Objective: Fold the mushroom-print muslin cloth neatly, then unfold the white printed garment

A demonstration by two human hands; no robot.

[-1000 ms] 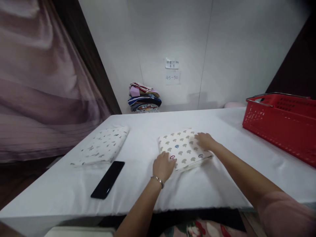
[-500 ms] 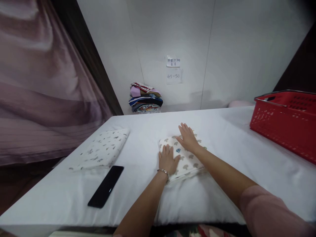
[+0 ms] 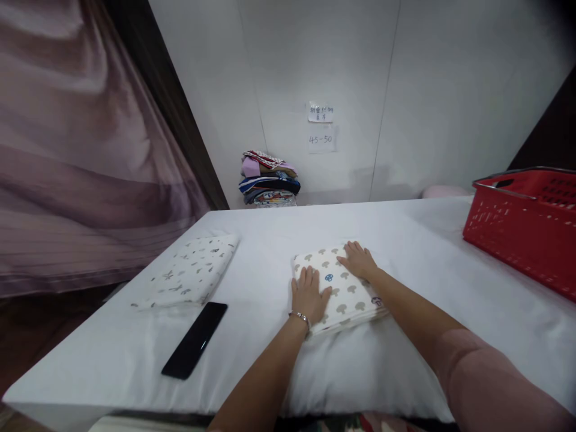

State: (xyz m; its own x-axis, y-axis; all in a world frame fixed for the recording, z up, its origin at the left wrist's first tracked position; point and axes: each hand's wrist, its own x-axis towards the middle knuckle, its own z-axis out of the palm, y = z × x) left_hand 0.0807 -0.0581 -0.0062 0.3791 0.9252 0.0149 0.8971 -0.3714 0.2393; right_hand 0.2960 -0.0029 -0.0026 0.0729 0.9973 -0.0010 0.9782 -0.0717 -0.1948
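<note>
A folded white cloth with beige mushroom prints (image 3: 348, 291) lies flat on the white-covered table (image 3: 265, 354). My left hand (image 3: 309, 294) rests palm down on its left part, fingers spread, a bracelet at the wrist. Over the cloth's far right corner lies my right hand (image 3: 359, 260), flat, with its fingers apart. Neither hand grips anything. A second folded white cloth with small prints (image 3: 194, 270) is at the left of the table.
A black phone (image 3: 195, 341) lies near the left front. At the right edge stands a red basket (image 3: 522, 228) with a metal handle. Folded clothes (image 3: 270, 180) are stacked beyond the far edge, by the wall. A pink curtain (image 3: 90, 150) hangs at left.
My right hand has moved slightly right and nearer to me across the cloth, showing more of its far edge. My left hand stays on the left part. The view has shifted a little.
</note>
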